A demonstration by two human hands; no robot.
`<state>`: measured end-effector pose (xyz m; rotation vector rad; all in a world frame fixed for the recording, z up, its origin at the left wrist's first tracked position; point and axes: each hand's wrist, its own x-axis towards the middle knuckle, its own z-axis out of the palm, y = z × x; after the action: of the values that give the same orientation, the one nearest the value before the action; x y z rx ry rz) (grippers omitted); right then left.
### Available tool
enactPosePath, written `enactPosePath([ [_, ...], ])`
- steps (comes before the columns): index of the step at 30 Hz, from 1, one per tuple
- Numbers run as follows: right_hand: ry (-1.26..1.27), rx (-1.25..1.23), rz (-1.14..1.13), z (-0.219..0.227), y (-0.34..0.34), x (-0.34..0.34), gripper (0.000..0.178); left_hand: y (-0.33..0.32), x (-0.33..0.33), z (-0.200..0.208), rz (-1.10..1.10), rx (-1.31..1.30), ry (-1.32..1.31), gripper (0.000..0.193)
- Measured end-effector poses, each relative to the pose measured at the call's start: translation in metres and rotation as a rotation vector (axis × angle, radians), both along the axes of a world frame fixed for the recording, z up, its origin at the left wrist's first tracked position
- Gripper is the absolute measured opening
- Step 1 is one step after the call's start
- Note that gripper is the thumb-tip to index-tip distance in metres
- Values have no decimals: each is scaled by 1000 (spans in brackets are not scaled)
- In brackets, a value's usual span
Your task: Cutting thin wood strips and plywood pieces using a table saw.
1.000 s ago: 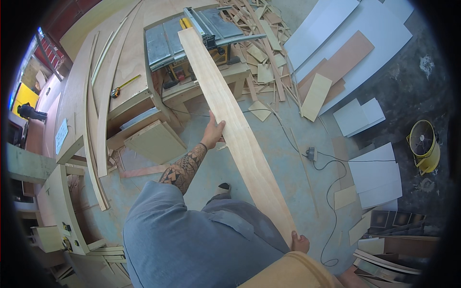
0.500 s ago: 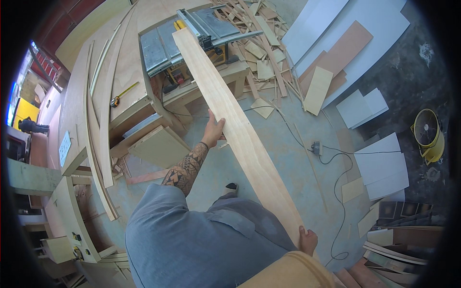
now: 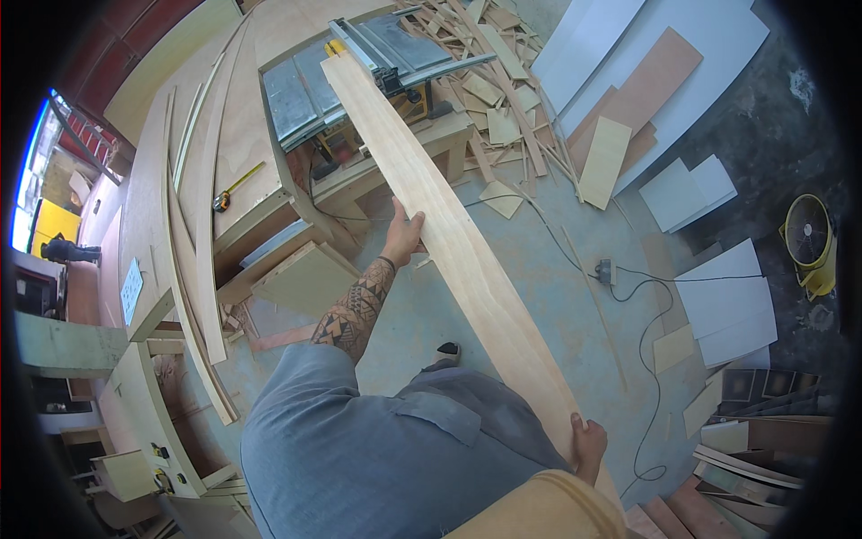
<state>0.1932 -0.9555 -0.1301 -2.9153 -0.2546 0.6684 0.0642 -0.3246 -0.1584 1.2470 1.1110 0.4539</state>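
A long, pale plywood board [image 3: 467, 274] slants across the middle, from the table saw [image 3: 310, 90] at the far end down to my right side. Its far end lies over the saw's metal top, close to the fence and a yellow piece there. My left hand [image 3: 404, 232] grips the board's left edge about midway, thumb on the upper face and fingers hidden beneath. Close to my body, my right hand [image 3: 589, 438] holds the near part by its right edge, thumb on top.
Left of the saw, a wooden workbench [image 3: 260, 193] carries long thin strips and a tape measure [image 3: 222, 201]. Wood offcuts [image 3: 503, 126] pile up behind the saw. White panels [image 3: 727, 301], a power cable with a plug block [image 3: 605, 271] and a yellow fan [image 3: 808, 235] occupy the floor at right.
The view has shifted slightly, so the surroundings sit a little further right and lower on the left side. Both hands keep their grip, and the board's far end stays by the saw.
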Motion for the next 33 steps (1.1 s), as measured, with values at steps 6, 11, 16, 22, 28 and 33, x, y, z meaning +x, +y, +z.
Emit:
enactPosePath([
  [6, 27, 0, 13, 4, 29, 0, 78, 25, 5, -1, 8, 17, 9, 94],
  [11, 78, -14, 29, 12, 59, 3, 76, 51, 5, -3, 17, 17, 8, 95],
  [16, 117, -13, 24, 11, 85, 5, 77, 78, 9, -4, 26, 6, 25, 95],
  [22, 178, -33, 33, 14, 113, 12, 80, 101, 12, -7, 2, 18, 70, 95],
  [28, 183, -16, 74, 4, 125, 15, 84, 122, 14, -7, 10, -18, 45, 93],
  [33, 237, -46, 119, 6, 145, 20, 88, 145, 15, -4, 12, -27, 127, 92],
])
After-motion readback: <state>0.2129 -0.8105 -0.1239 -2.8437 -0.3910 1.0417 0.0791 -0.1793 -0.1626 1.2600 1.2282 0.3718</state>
